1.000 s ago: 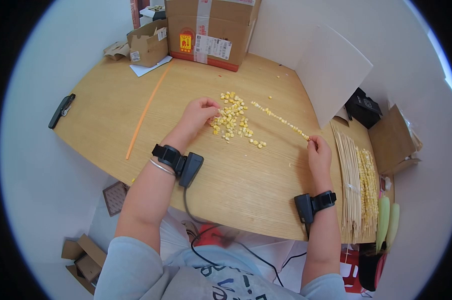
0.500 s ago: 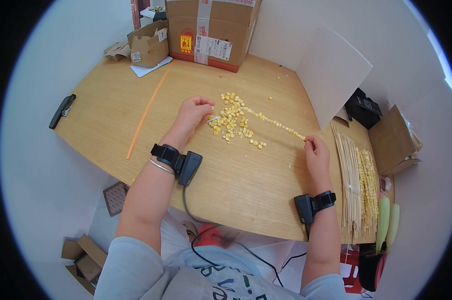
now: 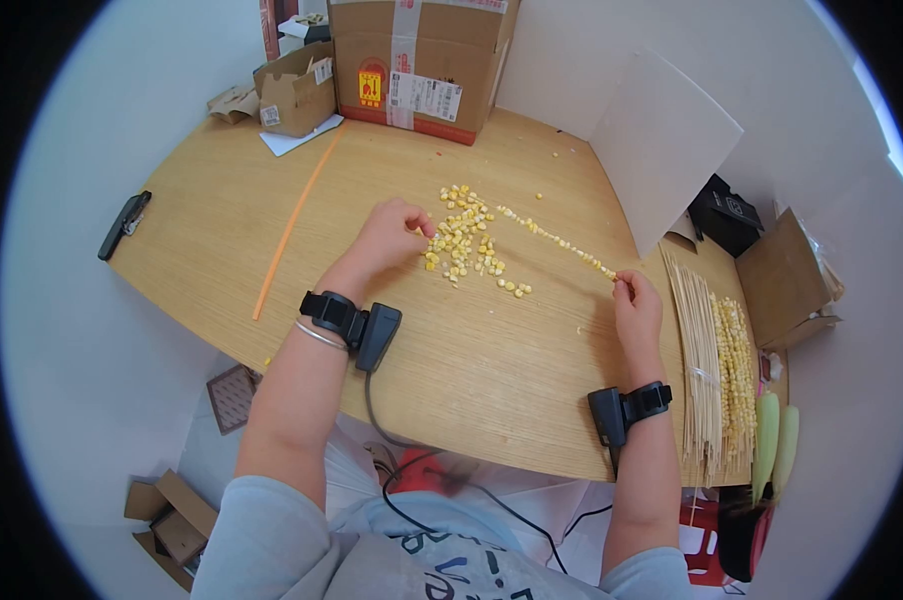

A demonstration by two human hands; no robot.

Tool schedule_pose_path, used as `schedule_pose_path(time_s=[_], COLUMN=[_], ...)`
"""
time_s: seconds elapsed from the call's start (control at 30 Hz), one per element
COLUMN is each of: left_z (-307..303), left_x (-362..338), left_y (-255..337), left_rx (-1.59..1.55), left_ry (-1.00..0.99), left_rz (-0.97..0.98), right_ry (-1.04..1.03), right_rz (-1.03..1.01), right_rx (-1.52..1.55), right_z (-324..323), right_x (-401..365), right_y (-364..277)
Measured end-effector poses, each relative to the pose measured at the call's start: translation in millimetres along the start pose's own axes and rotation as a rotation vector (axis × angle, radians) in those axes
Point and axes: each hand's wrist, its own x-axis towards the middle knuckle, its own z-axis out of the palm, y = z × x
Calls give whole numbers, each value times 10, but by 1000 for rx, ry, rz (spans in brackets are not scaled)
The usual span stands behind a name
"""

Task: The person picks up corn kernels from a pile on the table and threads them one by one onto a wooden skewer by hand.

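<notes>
Skewer (image 3: 557, 240), which I judge light and brittle: right hand (image 3: 637, 315) pinches its near end; left hand (image 3: 390, 235) curls beside small, slippery kernels (image 3: 462, 240), hold unclear.

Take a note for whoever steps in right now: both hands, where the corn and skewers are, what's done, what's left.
Left hand: at the kernel pile, fingers curled; can't tell if it holds a kernel.
Right hand: pinching the near end of the skewer, tip toward the pile.
Done: kernels line most of that skewer; filled skewers lie at the table's right edge.
Left: the loose pile and the bare sticks beside them.
</notes>
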Motion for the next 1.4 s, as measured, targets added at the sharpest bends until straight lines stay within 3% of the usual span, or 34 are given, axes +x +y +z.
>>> schedule_pose_path(time_s=[0.07, 1.4], left_z=[-37, -15], left_x=[-22, -88], left_y=[27, 134], left_rx=[222, 207], left_ry=[-90, -187], left_rz=[42, 28], right_ry=[3, -44], right_rz=[7, 9], right_rx=[6, 28], right_z=[-2, -1], right_x=[0, 8], right_y=[10, 44])
